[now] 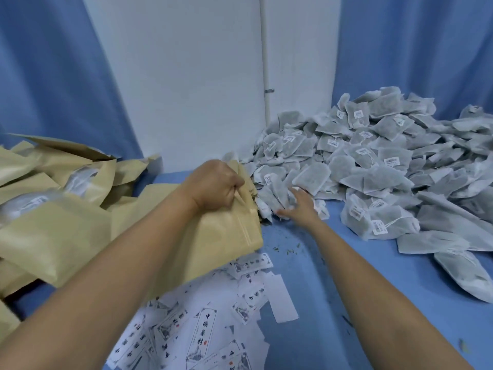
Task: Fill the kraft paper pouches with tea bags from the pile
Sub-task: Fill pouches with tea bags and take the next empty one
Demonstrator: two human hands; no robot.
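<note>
Head view: left hand (213,186) clenched on the mouth edge of a tan kraft paper pouch (221,236), held low over the blue table (333,289), opening turned toward the heap of grey-white mesh tea bags (373,161). Right hand (300,206) lies on bags at the heap's near edge, just beside the opening; whether it clasps or merely pushes them cannot be told. Advisable: keep the mouth wide, feed small flat bunches, strings tucked.

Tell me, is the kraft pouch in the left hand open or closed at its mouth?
Open, it seems: the left hand pinches one lip of the kraft pouch, and tea bags sit at its gaping mouth.
</note>
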